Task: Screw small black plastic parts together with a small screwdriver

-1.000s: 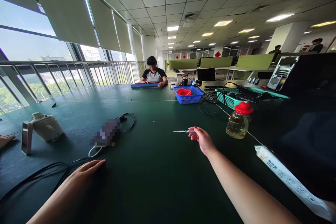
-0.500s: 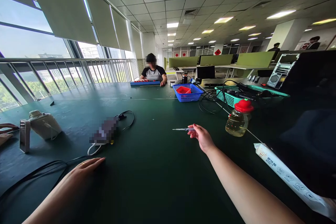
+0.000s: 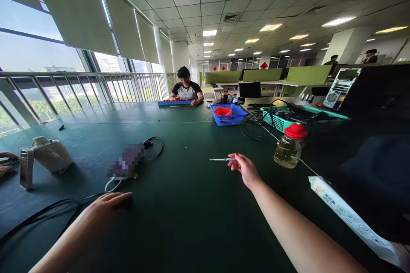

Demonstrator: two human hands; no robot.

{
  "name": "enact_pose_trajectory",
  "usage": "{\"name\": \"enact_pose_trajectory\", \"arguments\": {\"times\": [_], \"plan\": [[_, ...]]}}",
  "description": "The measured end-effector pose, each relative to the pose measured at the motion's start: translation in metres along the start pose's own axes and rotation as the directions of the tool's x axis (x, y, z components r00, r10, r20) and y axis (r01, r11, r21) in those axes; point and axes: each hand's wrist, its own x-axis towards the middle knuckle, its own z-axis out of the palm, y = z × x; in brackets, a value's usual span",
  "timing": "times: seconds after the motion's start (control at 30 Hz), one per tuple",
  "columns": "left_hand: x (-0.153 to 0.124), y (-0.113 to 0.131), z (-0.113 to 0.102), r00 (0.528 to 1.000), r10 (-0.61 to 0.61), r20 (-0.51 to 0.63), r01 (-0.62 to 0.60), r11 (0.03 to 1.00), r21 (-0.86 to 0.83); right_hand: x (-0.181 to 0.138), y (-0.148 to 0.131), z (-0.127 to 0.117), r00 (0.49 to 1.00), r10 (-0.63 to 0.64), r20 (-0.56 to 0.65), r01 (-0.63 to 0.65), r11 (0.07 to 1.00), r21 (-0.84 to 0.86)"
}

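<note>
My right hand (image 3: 244, 168) is closed around the clear handle of a slim screwdriver (image 3: 219, 160). Its thin metal shaft points left, held above the dark green table (image 3: 179, 217). At the lower left, my left hand (image 3: 107, 204) is open with its fingers stretched out together, low over the tabletop and holding nothing I can see. Just beyond it are a black cable (image 3: 68, 200) and a blurred-out flat object (image 3: 126, 163) with a white loop. The underside of the left hand is in shadow.
A jar with a red lid (image 3: 290, 147) stands right of my right hand, near a white packet (image 3: 349, 217). Farther back are a blue basket (image 3: 229, 119) and a green basket (image 3: 277, 121) with cables. A beige canteen-like container (image 3: 53, 155) stands left. A person (image 3: 187, 89) sits opposite.
My left hand has shifted slightly to the right. The right hand keeps hold of the screwdriver, almost unmoved. The whole view has shifted a little.
</note>
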Motion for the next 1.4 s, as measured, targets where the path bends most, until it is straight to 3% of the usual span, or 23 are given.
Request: {"name": "enact_pose_trajectory", "arguments": {"times": [0.17, 0.3, 0.43, 0.57, 0.63, 0.87, 1.17, 1.3, 1.4], "plan": [[0.028, 0.1, -0.007, 0.962, 0.27, 0.031, -0.265, 0.957, -0.118, -0.002, -0.002, 0.002, 1.0, 0.001, 0.013, -0.001, 1.0, -0.002], [0.069, 0.177, 0.016, 0.848, 0.529, 0.04, -0.513, 0.837, -0.191, -0.002, -0.001, 0.001, 1.0, 0.001, 0.002, -0.001, 1.0, 0.004], [0.117, 0.215, 0.053, 0.856, 0.518, -0.006, -0.512, 0.845, -0.155, 0.002, 0.0, 0.0, 0.998, -0.012, -0.058, 0.016, 0.998, 0.068], [0.147, 0.219, 0.08, 0.93, 0.352, -0.107, -0.367, 0.908, -0.201, 0.005, 0.002, 0.001, 0.99, -0.033, -0.134, 0.05, 0.991, 0.124], [0.153, 0.214, 0.089, 0.943, 0.307, -0.132, -0.33, 0.915, -0.231, 0.006, 0.003, 0.001, 0.989, -0.015, -0.148, 0.034, 0.991, 0.129], [0.152, 0.199, 0.103, 0.911, 0.41, -0.043, -0.405, 0.87, -0.281, 0.006, 0.006, 0.001, 0.991, 0.007, -0.135, 0.004, 0.997, 0.078], [0.161, 0.188, 0.111, 0.924, 0.376, -0.067, -0.365, 0.818, -0.444, 0.001, -0.001, -0.001, 0.992, 0.034, -0.12, -0.016, 0.988, 0.151], [0.162, 0.185, 0.114, 0.928, 0.361, -0.089, -0.362, 0.823, -0.437, -0.002, -0.001, -0.001, 0.998, 0.002, -0.069, 0.002, 0.998, 0.063], [0.163, 0.185, 0.113, 0.927, 0.362, -0.099, -0.369, 0.834, -0.411, -0.007, -0.004, 0.002, 0.993, -0.11, -0.052, 0.105, 0.991, -0.077]]}}
